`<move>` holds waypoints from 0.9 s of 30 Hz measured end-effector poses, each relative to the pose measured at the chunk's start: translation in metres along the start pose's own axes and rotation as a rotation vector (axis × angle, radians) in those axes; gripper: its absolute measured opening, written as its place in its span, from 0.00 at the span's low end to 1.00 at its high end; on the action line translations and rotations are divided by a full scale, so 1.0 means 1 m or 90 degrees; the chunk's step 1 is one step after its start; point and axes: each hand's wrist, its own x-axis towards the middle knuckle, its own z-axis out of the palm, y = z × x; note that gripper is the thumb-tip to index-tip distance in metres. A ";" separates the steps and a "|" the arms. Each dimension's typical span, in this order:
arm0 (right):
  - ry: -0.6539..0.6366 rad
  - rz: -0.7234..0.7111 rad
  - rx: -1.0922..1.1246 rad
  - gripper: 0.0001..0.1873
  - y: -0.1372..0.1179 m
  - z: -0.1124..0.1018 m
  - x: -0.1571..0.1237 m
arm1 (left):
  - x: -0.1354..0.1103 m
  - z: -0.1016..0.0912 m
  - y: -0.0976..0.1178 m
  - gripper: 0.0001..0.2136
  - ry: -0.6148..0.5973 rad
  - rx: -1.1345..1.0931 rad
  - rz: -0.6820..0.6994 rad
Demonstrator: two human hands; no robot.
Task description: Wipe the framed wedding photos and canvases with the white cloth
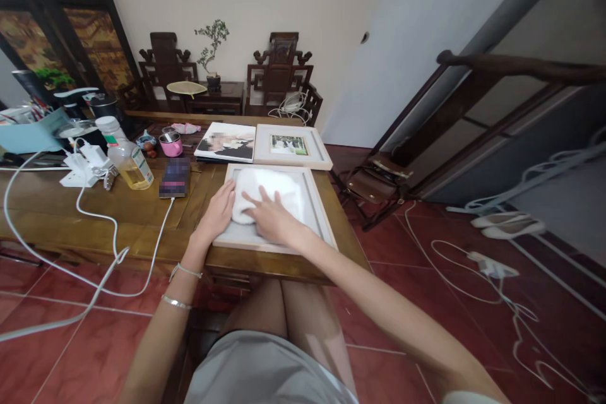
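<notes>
A polished brown wooden table point(142, 221) bears a flat, pale wooden rectangular picture frame point(308, 196). A second pale wooden frame point(264, 142) lies beyond it at twelve o'clock. Toward the near frame's ten o'clock, a fluffy white cloth point(249, 183) lies under the right hand point(276, 218), fingers spread. The left hand point(218, 211), fingers together, rests at the frame's nine-o'clock rim.

I count one cloth point(265, 178) under my fingers point(265, 199), two frames point(310, 199), one below, one beyond; left of them, one phone point(175, 178), one pink cup point(172, 148); off right, two shoes point(515, 230)!
</notes>
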 end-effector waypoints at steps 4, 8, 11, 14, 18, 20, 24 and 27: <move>-0.017 -0.045 0.009 0.35 -0.009 0.000 -0.055 | 0.000 -0.002 0.004 0.23 -0.027 0.025 -0.008; -0.019 0.063 -0.006 0.33 0.012 -0.002 -0.097 | 0.000 -0.001 0.001 0.22 -0.079 0.072 0.000; -0.007 0.113 -0.010 0.31 0.034 0.000 -0.114 | -0.002 0.001 -0.003 0.20 -0.089 0.080 -0.004; 0.024 0.120 -0.006 0.30 0.044 0.002 -0.119 | -0.003 0.004 -0.006 0.22 -0.085 0.074 -0.011; 0.031 0.119 0.012 0.30 0.026 0.003 -0.099 | -0.003 0.006 -0.006 0.25 -0.091 0.063 -0.022; 0.034 0.095 0.030 0.30 0.007 0.002 -0.082 | -0.002 0.005 -0.006 0.25 -0.089 0.071 -0.021; 0.055 0.025 0.070 0.29 -0.024 0.003 -0.055 | -0.001 0.003 -0.007 0.25 -0.086 0.090 0.006; 0.077 0.006 0.086 0.29 -0.022 0.006 -0.058 | -0.001 0.003 -0.009 0.25 -0.095 0.078 0.005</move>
